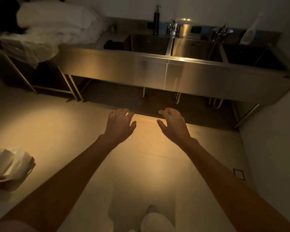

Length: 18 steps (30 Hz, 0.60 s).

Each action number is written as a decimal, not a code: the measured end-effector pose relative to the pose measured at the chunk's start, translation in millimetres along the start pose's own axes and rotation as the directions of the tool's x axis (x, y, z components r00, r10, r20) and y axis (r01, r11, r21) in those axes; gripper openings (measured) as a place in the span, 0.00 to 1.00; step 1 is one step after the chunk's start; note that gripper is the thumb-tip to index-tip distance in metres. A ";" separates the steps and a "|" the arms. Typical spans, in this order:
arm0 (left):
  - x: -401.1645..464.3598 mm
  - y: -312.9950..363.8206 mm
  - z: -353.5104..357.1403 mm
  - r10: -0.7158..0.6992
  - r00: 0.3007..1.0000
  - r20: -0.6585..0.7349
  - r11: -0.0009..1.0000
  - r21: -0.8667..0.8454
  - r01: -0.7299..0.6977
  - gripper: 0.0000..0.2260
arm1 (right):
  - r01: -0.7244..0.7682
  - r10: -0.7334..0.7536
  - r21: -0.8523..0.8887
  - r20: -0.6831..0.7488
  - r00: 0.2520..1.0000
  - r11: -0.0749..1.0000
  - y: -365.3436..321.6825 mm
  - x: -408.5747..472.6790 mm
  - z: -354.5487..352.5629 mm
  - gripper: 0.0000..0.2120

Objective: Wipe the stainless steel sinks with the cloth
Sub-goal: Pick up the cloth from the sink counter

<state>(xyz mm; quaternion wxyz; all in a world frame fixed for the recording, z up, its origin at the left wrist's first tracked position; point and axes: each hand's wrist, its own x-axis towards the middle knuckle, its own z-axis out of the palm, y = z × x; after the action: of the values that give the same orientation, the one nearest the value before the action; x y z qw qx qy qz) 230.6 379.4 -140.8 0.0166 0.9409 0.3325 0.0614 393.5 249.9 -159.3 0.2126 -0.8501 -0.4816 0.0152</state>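
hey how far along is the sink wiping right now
Nothing looks done yet. Both the left hand and right hand are open and empty, held out short of the sinks. A dark bundle, maybe the cloth, lies on the drainboard. Left: pick it up, wipe all three basins.

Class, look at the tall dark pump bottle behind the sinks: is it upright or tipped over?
Upright. The pump bottle stands vertical on the back ledge of the sinks, nozzle at the top.
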 end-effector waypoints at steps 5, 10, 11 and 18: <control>43.8 5.8 10.7 -0.035 0.999 0.014 0.999 -0.002 0.035 0.19 | -0.021 0.021 0.014 0.016 1.000 1.000 36.7 45.0 -2.7 0.19; 65.1 2.1 29.7 -0.075 0.994 0.077 0.997 0.008 0.075 0.20 | -0.043 0.041 0.017 0.115 0.993 0.999 55.0 61.6 15.4 0.21; 70.4 0.5 31.7 -0.082 0.994 0.075 0.997 0.007 0.082 0.20 | -0.046 0.043 0.019 0.130 0.991 0.999 57.2 65.8 18.1 0.21; 116.4 -24.2 43.0 -0.085 0.992 0.091 0.996 -0.021 0.087 0.20 | -0.062 0.063 -0.012 0.158 0.985 0.998 60.6 117.1 35.9 0.23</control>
<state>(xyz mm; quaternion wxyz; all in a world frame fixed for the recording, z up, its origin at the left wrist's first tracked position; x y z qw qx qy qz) 310.7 471.8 -173.0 0.0458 0.9272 0.3710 0.0221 497.2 332.0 -193.9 0.1700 -0.8618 -0.4699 0.0874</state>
